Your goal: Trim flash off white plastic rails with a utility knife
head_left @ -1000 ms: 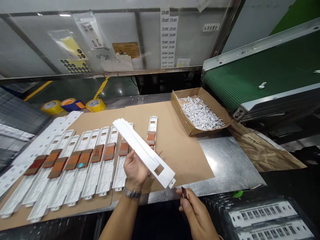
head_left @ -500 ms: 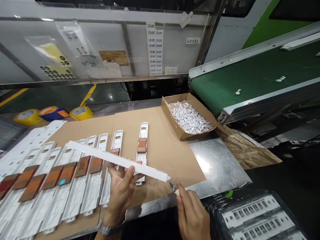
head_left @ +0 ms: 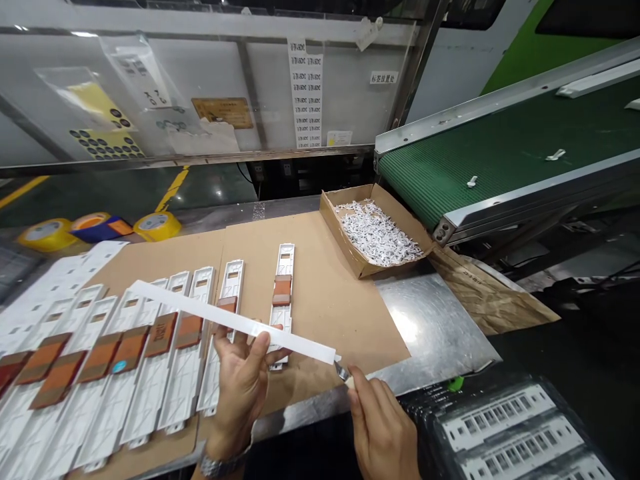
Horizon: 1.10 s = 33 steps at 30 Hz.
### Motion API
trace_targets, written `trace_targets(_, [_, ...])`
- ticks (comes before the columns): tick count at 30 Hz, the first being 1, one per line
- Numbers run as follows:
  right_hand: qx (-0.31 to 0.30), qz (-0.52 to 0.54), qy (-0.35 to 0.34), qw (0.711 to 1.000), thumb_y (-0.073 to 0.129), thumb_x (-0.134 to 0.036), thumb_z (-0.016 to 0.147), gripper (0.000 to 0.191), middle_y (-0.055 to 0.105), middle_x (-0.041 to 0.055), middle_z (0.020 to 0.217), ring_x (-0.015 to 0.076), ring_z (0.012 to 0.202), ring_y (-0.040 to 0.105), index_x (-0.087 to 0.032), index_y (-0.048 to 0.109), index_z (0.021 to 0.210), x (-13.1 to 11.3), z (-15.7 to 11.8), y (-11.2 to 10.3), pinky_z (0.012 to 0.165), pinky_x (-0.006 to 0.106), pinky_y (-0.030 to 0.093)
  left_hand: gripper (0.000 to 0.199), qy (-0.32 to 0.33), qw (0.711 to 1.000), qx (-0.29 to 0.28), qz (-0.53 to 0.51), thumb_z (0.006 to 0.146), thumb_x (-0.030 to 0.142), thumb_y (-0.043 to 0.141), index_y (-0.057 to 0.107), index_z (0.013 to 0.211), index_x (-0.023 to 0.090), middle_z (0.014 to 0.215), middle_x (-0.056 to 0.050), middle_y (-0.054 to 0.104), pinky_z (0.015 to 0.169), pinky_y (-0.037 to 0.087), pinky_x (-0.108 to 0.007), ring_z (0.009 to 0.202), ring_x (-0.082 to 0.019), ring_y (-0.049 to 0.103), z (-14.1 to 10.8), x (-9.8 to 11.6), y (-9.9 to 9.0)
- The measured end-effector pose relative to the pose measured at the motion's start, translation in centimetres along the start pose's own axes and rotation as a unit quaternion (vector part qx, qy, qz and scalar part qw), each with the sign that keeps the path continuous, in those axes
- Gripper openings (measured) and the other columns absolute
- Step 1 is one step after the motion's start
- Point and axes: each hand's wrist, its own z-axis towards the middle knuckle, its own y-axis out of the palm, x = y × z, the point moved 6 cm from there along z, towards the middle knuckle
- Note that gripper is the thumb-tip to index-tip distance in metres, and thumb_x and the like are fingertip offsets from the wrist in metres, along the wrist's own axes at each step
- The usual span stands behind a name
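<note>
White plastic panels [head_left: 147, 393] bearing orange-brown blocks [head_left: 190, 330] fill the front-left corner of the tabletop [head_left: 400, 307]. Above its front edge, the left hand [head_left: 240, 380] pinches a white plastic strip [head_left: 200, 310], thumb on top. The right hand [head_left: 383, 417] grips a small knife [head_left: 341, 371], blade at the strip's right end; contact is unclear. Holding nearer that end and keeping the blade shallow and light would likely steady the work.

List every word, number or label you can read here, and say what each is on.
"标签放置处": on the white label.
"24261", apparently, repeated: on the label strip.
Possibly "KG": on the bagged sheet.
Too small or blurred to read: tan placard, small label, brown paper, marked orange block.
</note>
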Motion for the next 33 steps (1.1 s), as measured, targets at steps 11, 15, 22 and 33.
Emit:
trace_targets(11, [-0.004,-0.023,-0.006,1.000,0.041,-0.021,0.094,0.027,0.058,0.0050,0.072,0.0157,0.064,0.056,-0.009,0.055,0.114,0.1,-0.1,0.2,0.057,0.027,0.041,0.066,-0.001,1.000,0.018,0.009,0.063,0.026,0.077,0.035,0.113,0.033,0.102,0.003,0.053,0.058,0.059,-0.032,0.078,-0.015,0.062,-0.2,0.1,0.1])
trace_targets(15, [0.018,-0.039,0.002,0.999,0.037,-0.023,0.096,0.029,0.058,0.0043,0.069,0.0157,0.060,0.056,-0.009,0.058,0.110,0.4,0.3,-0.2,0.054,0.027,0.039,0.068,-0.014,0.999,0.025,0.017,0.060,0.028,0.079,0.037,0.113,0.033,0.097,0.003,0.053,0.056,0.059,-0.032,0.078,-0.017,0.063,-0.1,0.1,-0.2])
trace_targets(22, [0.028,-0.022,0.011,0.999,0.038,-0.023,0.096,0.028,0.060,0.0054,0.074,0.0153,0.064,0.057,-0.010,0.055,0.114,1.2,0.2,-0.9,0.058,0.026,0.040,0.070,-0.017,1.000,0.011,0.012,0.060,0.030,0.079,0.039,0.117,0.034,0.099,0.002,0.053,0.057,0.060,-0.036,0.080,-0.021,0.064,0.1,0.1,0.0])
trace_targets(33, [-0.012,-0.010,-0.028,0.999,0.044,-0.020,0.093,0.030,0.055,0.0049,0.071,0.0159,0.063,0.052,-0.009,0.051,0.121,0.1,-0.3,-0.4,0.057,0.027,0.038,0.063,0.004,0.999,0.029,0.033,0.065,0.030,0.076,0.038,0.115,0.033,0.100,0.001,0.050,0.057,0.059,-0.033,0.084,-0.020,0.062,-0.5,0.5,-0.2])
